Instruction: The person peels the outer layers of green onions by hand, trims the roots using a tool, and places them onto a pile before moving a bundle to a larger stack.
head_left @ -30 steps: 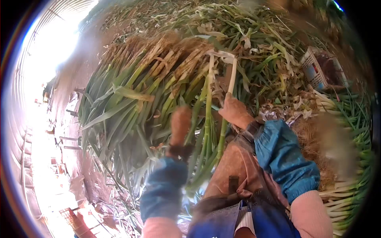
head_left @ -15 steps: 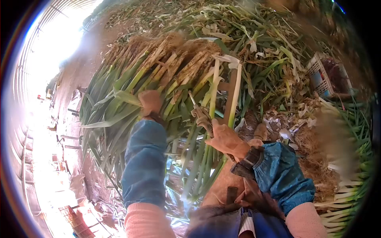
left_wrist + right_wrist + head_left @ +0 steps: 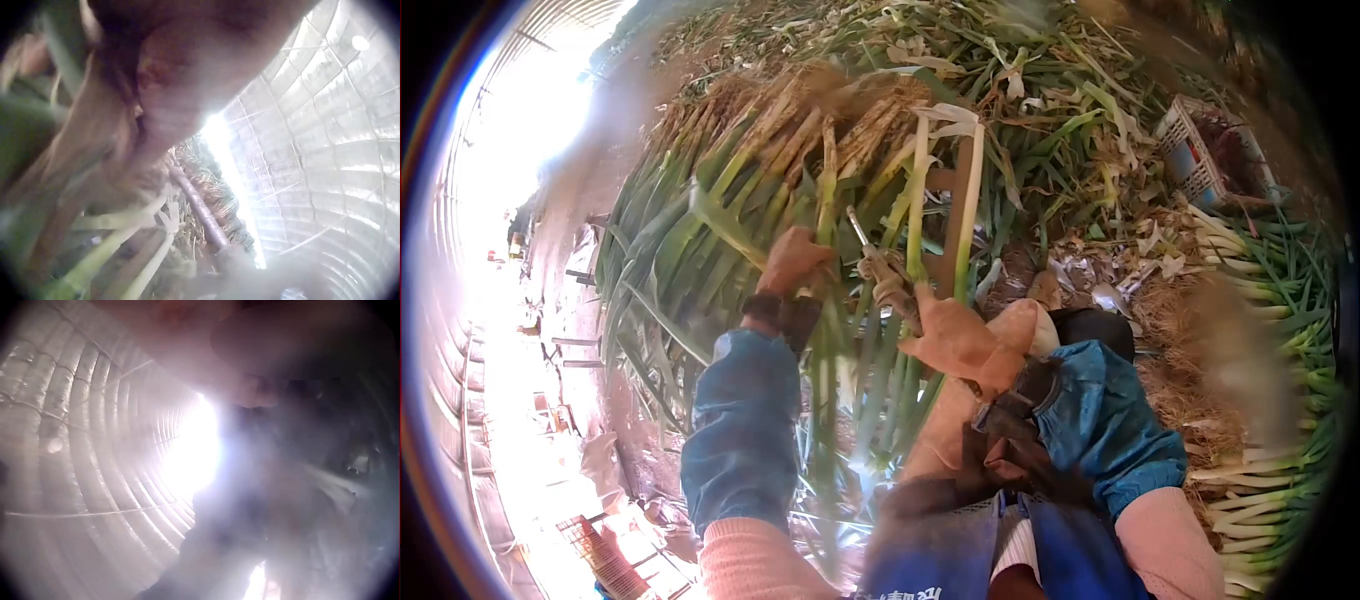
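My left hand (image 3: 798,262) grips a long green onion (image 3: 828,185) beside the pile, its root end pointing away and its leaves hanging toward my lap. In the left wrist view the hand (image 3: 194,81) looms large over a blurred brownish leaf (image 3: 81,137). My right hand (image 3: 962,338) holds a tool with a wrapped grip (image 3: 888,278) and a thin metal nozzle (image 3: 857,225), like an air blow gun. Just beyond that hand, two pale-stemmed green onions (image 3: 918,190) lie along a brown bar (image 3: 948,215). The right wrist view is mostly haze.
A pile of unpeeled green onions (image 3: 700,190) lies at left, roots away. Behind spread stripped leaves (image 3: 1040,90). At right stand a plastic crate (image 3: 1190,175) and a row of pale, cleaned green onions (image 3: 1250,510). Roots and peelings (image 3: 1170,340) litter the ground near my right arm.
My right hand has left the pale stalk and now holds the nozzle tool. The left hand reached into the pile, then came slightly right with a green onion.
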The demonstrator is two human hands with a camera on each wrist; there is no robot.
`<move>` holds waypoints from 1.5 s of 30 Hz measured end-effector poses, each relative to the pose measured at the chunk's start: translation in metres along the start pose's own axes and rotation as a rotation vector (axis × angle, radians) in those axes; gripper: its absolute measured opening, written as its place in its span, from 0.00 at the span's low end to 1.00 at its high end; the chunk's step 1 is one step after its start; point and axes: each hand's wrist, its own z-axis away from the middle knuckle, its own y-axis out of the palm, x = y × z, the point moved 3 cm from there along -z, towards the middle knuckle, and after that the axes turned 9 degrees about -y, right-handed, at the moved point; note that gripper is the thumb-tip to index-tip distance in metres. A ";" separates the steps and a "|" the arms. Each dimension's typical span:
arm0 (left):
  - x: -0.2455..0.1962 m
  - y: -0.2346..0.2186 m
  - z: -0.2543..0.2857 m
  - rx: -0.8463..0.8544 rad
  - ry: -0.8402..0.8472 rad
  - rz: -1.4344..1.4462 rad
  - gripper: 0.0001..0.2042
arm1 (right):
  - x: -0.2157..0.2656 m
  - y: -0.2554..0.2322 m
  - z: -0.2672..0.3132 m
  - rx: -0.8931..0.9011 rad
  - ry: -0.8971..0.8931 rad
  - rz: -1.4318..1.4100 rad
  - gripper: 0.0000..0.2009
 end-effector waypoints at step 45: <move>-0.103 -0.114 -0.069 -0.972 0.364 0.139 0.16 | -0.044 -0.006 0.007 -0.082 0.191 -0.013 0.29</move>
